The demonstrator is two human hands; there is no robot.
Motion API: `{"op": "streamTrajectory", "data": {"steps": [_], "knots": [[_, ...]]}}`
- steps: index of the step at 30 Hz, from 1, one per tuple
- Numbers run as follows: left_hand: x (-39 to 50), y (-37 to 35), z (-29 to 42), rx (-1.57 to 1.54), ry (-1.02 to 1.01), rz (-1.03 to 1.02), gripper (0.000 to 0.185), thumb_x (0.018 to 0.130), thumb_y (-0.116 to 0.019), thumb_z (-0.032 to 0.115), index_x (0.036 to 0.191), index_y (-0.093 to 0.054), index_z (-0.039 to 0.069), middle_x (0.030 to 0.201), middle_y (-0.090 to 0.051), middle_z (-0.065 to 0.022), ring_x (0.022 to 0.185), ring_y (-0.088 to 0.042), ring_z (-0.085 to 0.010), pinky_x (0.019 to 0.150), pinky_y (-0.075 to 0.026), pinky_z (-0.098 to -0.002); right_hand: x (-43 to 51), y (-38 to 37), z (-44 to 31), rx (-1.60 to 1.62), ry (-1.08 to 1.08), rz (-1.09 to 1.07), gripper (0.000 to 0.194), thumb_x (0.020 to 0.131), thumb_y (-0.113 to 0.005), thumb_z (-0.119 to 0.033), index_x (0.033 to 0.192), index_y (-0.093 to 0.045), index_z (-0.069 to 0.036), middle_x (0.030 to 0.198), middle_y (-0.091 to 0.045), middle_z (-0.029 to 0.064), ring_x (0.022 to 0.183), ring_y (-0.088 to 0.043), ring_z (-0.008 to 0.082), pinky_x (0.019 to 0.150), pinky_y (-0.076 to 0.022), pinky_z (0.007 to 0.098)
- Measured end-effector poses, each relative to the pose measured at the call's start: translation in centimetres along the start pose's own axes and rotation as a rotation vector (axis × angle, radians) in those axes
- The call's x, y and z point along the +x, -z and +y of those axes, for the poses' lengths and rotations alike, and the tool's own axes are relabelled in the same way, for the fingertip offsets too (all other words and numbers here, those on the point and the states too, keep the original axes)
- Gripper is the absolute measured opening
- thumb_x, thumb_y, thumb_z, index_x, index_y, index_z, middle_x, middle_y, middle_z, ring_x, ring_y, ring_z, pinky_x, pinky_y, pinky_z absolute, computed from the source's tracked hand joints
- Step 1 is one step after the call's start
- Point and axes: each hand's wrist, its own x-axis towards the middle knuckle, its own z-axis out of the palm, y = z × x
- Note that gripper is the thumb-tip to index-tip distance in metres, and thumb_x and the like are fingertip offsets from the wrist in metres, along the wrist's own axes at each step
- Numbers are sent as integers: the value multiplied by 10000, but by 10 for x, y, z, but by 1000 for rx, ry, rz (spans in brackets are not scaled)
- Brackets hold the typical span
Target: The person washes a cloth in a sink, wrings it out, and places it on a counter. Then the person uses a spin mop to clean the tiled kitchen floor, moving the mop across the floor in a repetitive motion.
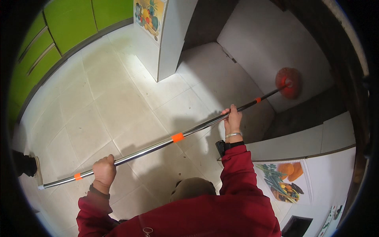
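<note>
A long metal telescopic pole (145, 151) with orange bands slants across the view, from the lower left up to the right. Near its lower end my left hand (104, 170) is closed around the shaft. Farther up, my right hand (233, 118) grips the pole, with a bracelet at the wrist. At the far end a round red brush or mop head (288, 83) is against or close to the pale wall of a recess; contact cannot be told, and its outline is blurred.
Green cabinets (69, 26) line the upper left. A tiled pillar (167, 53) stands beside the recess, and a low tiled wall (290, 143) lies at the right. Another person's shoe (38, 170) is on the tiled floor (118, 112), near the pole's lower end.
</note>
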Motion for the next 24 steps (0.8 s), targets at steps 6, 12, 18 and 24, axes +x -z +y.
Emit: {"op": "streamTrajectory", "data": {"steps": [6, 12, 18, 24], "knots": [[-5, 10, -17, -24, 162, 29, 77, 688, -543, 60, 672, -474, 91, 559, -526, -76, 501, -540, -267, 449, -419, -382, -2, -85, -21, -101, 75, -89, 202, 872, -464, -200, 874, -385, -14, 625, -475, 88, 443, -518, 191, 379, -433, 283], [6, 25, -15, -123, 277, -6, 61, 674, -552, 57, 720, -527, 87, 598, -568, -99, 545, -562, -294, 483, -435, -390, 25, -169, -35, -193, 82, -194, 227, 850, -433, -169, 942, -379, 32, 676, -489, 118, 473, -545, 223, 412, -469, 316], [28, 27, -6, -186, 342, -22, 101, 665, -572, 78, 764, -568, 96, 613, -582, -106, 571, -572, -309, 506, -445, -400, 48, -232, -44, -339, 126, -257, 241, 843, -451, -190, 895, -406, 41, 659, -511, 110, 483, -567, 230, 415, -480, 328], [47, 19, 17, -324, 380, -229, 103, 717, -578, 160, 799, -584, 99, 662, -594, -134, 637, -580, -332, 560, -456, -424, 80, -267, -51, -536, 158, -245, 232, 849, -485, -184, 875, -449, 44, 667, -532, 99, 512, -588, 216, 429, -489, 317]]}}
